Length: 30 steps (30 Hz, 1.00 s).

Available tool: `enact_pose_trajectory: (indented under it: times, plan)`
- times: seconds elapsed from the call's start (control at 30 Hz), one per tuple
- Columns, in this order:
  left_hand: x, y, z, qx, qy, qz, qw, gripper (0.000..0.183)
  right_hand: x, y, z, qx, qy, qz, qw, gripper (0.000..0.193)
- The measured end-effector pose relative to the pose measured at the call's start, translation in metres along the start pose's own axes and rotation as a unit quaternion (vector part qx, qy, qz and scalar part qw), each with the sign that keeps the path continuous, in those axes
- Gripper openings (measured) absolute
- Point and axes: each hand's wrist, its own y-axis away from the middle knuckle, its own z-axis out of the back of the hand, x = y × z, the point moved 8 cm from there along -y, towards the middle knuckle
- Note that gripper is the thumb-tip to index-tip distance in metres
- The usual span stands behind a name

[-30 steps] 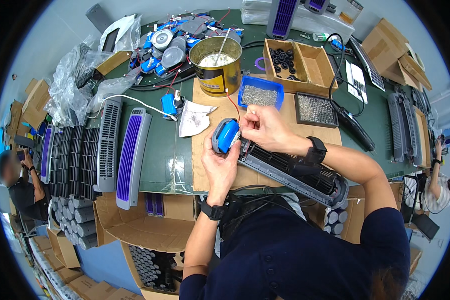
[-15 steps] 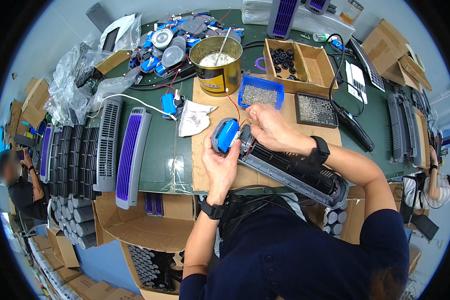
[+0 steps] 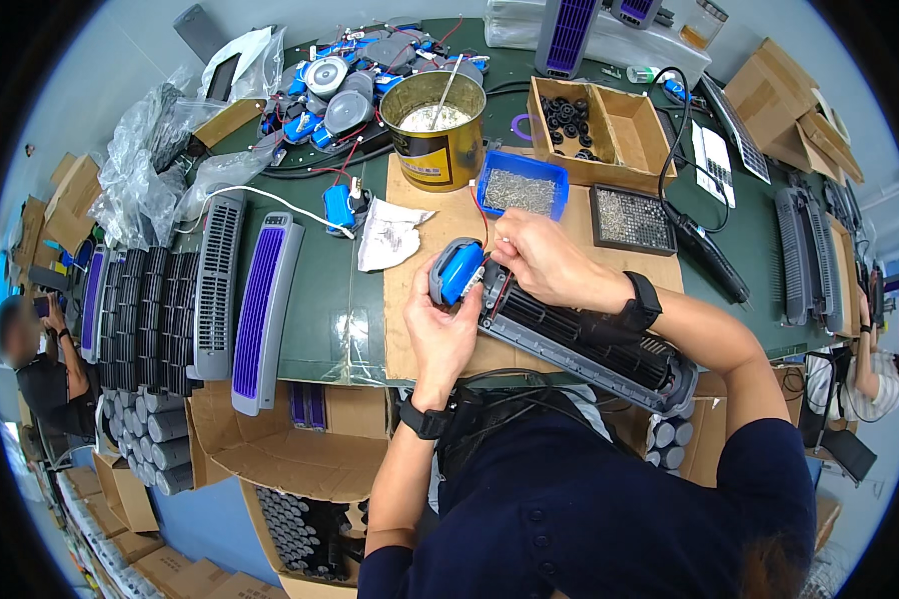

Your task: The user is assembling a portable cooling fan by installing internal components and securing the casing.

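Observation:
My left hand (image 3: 442, 334) is closed around a round grey base with a blue battery pack (image 3: 459, 272) on it. A small white connector and thin wires show at the pack's right side. From there a red wire (image 3: 484, 222) rises toward the blue screw tray. My right hand (image 3: 541, 258) is pinched just right of the pack, over the upper left end of a grey tower fan housing (image 3: 579, 354). What its fingertips grip is hidden; thin wires run close to them. Inside the housing lies a long black fan wheel (image 3: 609, 334). The housing slants down to the right, in front of my body.
Beyond my hands stand a metal tin (image 3: 435, 165) with a stick, a blue tray of screws (image 3: 519, 190), a black screw tray (image 3: 631, 220) and a cardboard box (image 3: 609, 125). An electric screwdriver (image 3: 709, 255) lies right. Fan housings (image 3: 267, 309) and a pile of blue-pack bases (image 3: 340, 90) are left.
My left hand has brought the base with the blue pack slightly right, nearer the housing's end. The red wire has shifted right. My right hand remains pinched, with its fingers slightly turned.

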Motion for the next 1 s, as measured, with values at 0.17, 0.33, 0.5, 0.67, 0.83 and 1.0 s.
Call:
enact_pose_trajectory:
  times: [0.17,0.33,0.5,0.67,0.83,1.0]
  plan:
    - [-0.006,-0.003,-0.002,0.008,-0.059,-0.002,0.998,0.049,-0.007,0.002,0.001,-0.049,-0.052,-0.018,0.997,0.026]
    - [-0.008,-0.006,-0.003,0.045,-0.074,-0.007,0.996,0.05,-0.011,0.0,-0.007,0.035,-0.225,-0.093,0.969,0.027]
    - [-0.012,-0.008,-0.006,0.069,-0.098,0.013,0.993,0.052,-0.004,0.011,-0.008,0.115,-0.374,-0.109,0.914,0.025]
    - [-0.023,-0.009,-0.004,0.114,-0.16,0.018,0.98,0.057,0.019,0.028,0.009,0.21,-0.074,-0.093,0.97,0.018]
    - [-0.025,-0.01,-0.016,0.205,-0.175,0.017,0.963,0.059,0.02,0.043,-0.005,0.223,-0.001,0.06,0.973,0.054]
    - [-0.02,-0.01,-0.023,0.294,-0.157,0.049,0.942,0.068,0.029,0.043,-0.006,0.212,0.038,0.072,0.974,0.059]
